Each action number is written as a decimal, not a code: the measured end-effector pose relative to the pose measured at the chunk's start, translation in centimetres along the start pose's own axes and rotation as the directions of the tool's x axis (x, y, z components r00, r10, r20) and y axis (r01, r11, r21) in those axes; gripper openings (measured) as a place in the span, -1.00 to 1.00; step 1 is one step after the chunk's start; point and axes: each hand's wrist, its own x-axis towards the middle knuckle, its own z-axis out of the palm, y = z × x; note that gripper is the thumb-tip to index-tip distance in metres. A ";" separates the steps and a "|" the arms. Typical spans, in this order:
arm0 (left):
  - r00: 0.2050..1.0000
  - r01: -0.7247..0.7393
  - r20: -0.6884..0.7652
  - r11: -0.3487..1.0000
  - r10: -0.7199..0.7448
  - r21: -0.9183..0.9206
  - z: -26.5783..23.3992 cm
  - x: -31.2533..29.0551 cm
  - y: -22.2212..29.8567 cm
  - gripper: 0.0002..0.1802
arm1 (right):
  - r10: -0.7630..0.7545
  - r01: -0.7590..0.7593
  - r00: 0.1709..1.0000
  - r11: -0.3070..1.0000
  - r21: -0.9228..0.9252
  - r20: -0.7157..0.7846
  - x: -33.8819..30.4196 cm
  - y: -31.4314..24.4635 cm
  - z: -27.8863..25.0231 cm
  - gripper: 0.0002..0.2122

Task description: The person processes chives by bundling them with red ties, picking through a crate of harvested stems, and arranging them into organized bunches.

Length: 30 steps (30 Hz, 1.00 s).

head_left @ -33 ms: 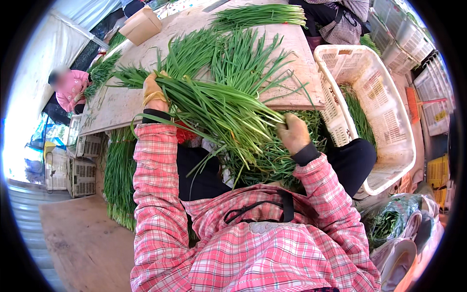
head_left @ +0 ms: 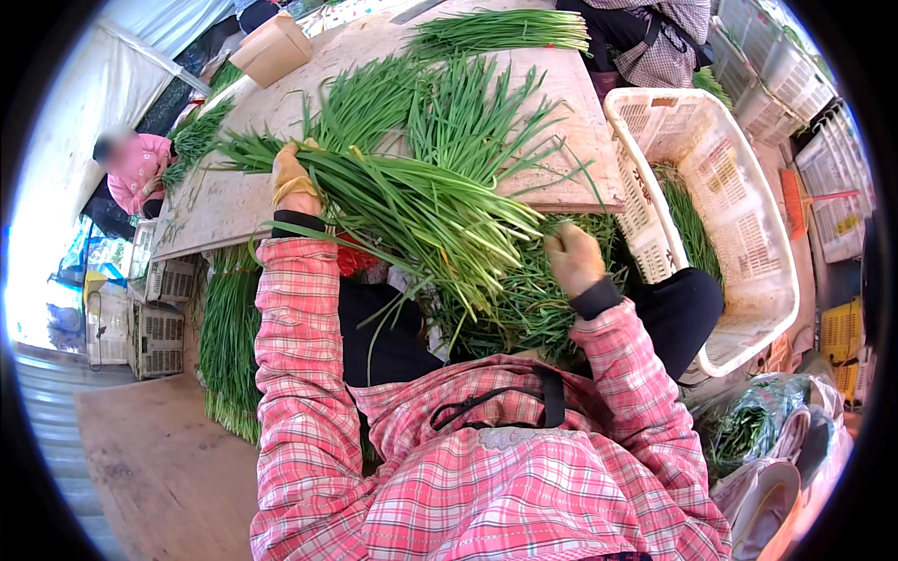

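Observation:
My left hand [head_left: 296, 176], in a tan glove, is closed round a thick bunch of garlic chives [head_left: 412, 201]. The bunch slants across my lap, its leaves to the left and its pale stem ends to the right. Just beyond those ends is my right hand [head_left: 574, 259], apart from the bunch. Its fingers are curled, and anything small inside them is hidden. Below it, loose green leaves and trimmings [head_left: 533, 304] lie heaped in front of me. More chives [head_left: 472, 117] are spread on the wooden board [head_left: 580, 168] past the bunch.
A white plastic crate [head_left: 748, 271] with some chives inside stands at my right. Tall chives [head_left: 229, 346] stand left of my left arm. A tied bundle [head_left: 500, 33] and a cardboard box [head_left: 271, 49] sit at the board's far side. A person in pink [head_left: 138, 173] works at far left.
My right hand has moved a little to the right, away from the stem ends. My left hand keeps its grip on the bunch.

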 end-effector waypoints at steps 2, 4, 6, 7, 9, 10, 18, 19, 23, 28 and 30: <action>1.000 -0.002 -0.022 0.985 0.006 0.170 -0.2 0.0 0.4 -0.67 | 0.018 0.001 0.996 0.978 -0.210 0.086 -1.1 4.3 -1.2 -0.76; 0.996 0.029 -0.089 0.985 -0.014 0.171 -0.6 -0.5 1.1 -0.61 | 0.007 0.057 0.977 0.953 -0.297 0.211 -2.1 2.4 -2.4 -0.76; 1.000 0.012 -0.029 0.989 -0.008 0.146 -1.5 0.0 0.9 -0.60 | -0.268 0.268 0.963 0.947 -0.179 0.028 -2.5 -1.9 -2.7 -0.76; 1.000 0.008 0.002 0.991 -0.009 0.135 -1.7 0.2 0.7 -0.60 | -0.365 0.357 0.931 0.916 -0.182 -0.014 -2.0 -3.9 -2.6 -0.72; 0.998 0.031 -0.061 0.994 -0.024 0.106 -1.3 -0.7 0.6 -0.60 | -0.491 0.469 0.865 0.863 -0.190 -0.098 -0.8 -8.3 -1.8 -0.55; 0.996 0.031 -0.088 0.994 -0.022 0.107 -0.6 -1.2 0.3 -0.61 | -0.483 0.460 0.866 0.871 -0.171 -0.129 -0.1 -9.5 -0.9 -0.52; 1.000 -0.012 0.016 0.994 0.010 0.112 -1.7 0.7 0.1 -0.62 | -0.460 0.434 0.886 0.869 -0.240 -0.065 0.8 -9.7 4.1 -0.86; 0.999 0.048 -0.023 0.998 -0.049 -0.033 -1.8 0.7 0.2 -0.62 | -0.433 0.447 0.895 0.874 -0.193 0.108 0.4 -8.6 3.0 -0.89; 0.987 -0.151 -0.014 0.944 0.162 0.294 -1.7 -1.6 1.4 -0.63 | -0.194 0.420 0.847 0.814 -0.400 0.494 -2.4 -1.0 0.2 -0.84; 0.997 -0.076 0.026 0.984 0.072 0.160 -2.4 -0.8 0.3 -0.66 | -0.330 0.363 0.931 0.877 -0.313 0.155 -1.4 -8.3 -1.4 -0.57; 0.936 -0.343 0.189 0.649 0.298 0.679 -1.5 -2.6 0.5 -0.68 | -0.356 0.359 0.932 0.887 -0.291 0.064 0.4 -11.2 0.7 -0.61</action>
